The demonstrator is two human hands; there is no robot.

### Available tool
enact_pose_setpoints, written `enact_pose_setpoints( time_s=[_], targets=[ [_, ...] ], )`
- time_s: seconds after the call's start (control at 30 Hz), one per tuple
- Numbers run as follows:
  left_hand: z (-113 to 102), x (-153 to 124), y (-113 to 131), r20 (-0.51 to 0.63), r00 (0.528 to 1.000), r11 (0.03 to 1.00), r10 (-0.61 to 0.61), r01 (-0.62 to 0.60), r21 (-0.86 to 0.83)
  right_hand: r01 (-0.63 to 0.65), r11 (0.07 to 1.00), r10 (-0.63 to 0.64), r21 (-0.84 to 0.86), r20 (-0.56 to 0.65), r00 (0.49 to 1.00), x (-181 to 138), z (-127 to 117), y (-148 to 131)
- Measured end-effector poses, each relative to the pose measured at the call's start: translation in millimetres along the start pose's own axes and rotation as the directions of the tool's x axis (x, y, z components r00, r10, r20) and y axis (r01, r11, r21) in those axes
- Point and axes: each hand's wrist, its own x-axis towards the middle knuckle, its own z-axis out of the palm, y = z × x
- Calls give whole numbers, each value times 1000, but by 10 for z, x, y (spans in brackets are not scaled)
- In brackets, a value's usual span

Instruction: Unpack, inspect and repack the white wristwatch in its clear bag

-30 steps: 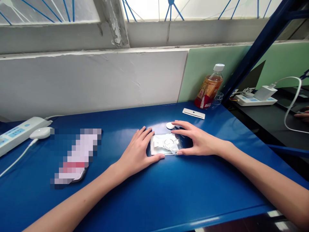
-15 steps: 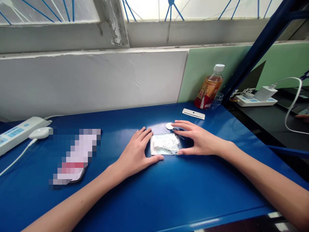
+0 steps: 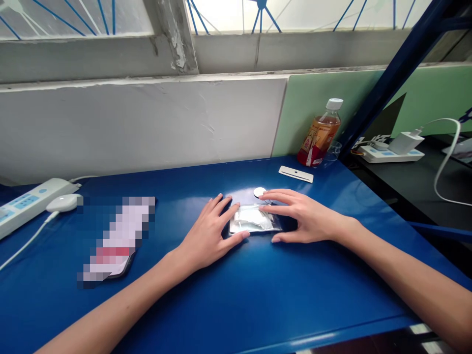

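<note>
A clear plastic packet (image 3: pixel 251 219) with white contents lies flat on the blue tabletop (image 3: pixel 236 295), between my two hands. My left hand (image 3: pixel 211 231) rests at its left side, fingers spread, with index finger and thumb touching the packet's edge. From the right, my right hand (image 3: pixel 300 214) reaches over with its fingers stretched out. One of its fingertips is on the packet's upper right part, and the thumb lies apart below the lower right corner. Just behind the packet is a white disc (image 3: pixel 259 192), close to the right index fingertip; whether they touch I cannot tell.
A flat white slotted strip (image 3: pixel 296 174) and a drink bottle (image 3: pixel 320 135) stand toward the back right. On the left lie a blurred-out phone (image 3: pixel 123 236), a white power strip (image 3: pixel 31 204) and a charging puck (image 3: pixel 63 202). A blue metal post (image 3: pixel 391 78) rises at right.
The packet's contents look different: a round outline seen before no longer shows, and clear film now reaches farther right. My right fingers and left index finger have shifted slightly over the packet.
</note>
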Motion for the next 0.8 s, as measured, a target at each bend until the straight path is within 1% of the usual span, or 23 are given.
enact_pose_setpoints(
  time_s=[0.1,0.2,0.37,0.43,0.53,0.6,0.67,0.73,0.8],
  targets=[
    [-14,-4,8,-5,1000,1000,-4,4,-27,38,999,-39,-14,-28,999,21,-7,-29],
    [-19,-8,5,-32,999,998,3,-5,-63,47,999,-48,-16,-70,996,35,-7,-48],
    [-22,-24,-1,-123,992,987,41,-59,-148,41,999,-42,-10,-220,975,37,-4,-72],
    [-23,-36,1,-184,982,981,44,-77,-179,-2,999,16,44,-307,952,36,0,-88],
    [-21,-55,14,-276,958,974,77,-132,-185,-131,976,193,176,-404,894,45,19,-116],
    [-22,-65,28,-313,942,971,123,-180,-159,-214,938,311,273,-392,866,60,41,-132],
    [-22,-71,43,-317,932,966,178,-226,-123,-270,902,385,338,-340,858,77,70,-142],
    [-17,-72,49,-288,931,960,226,-263,-97,-301,886,409,353,-288,866,87,106,-142],
    [-4,-69,43,-249,938,958,242,-271,-89,-299,902,382,311,-253,889,85,145,-128]
  ],
)
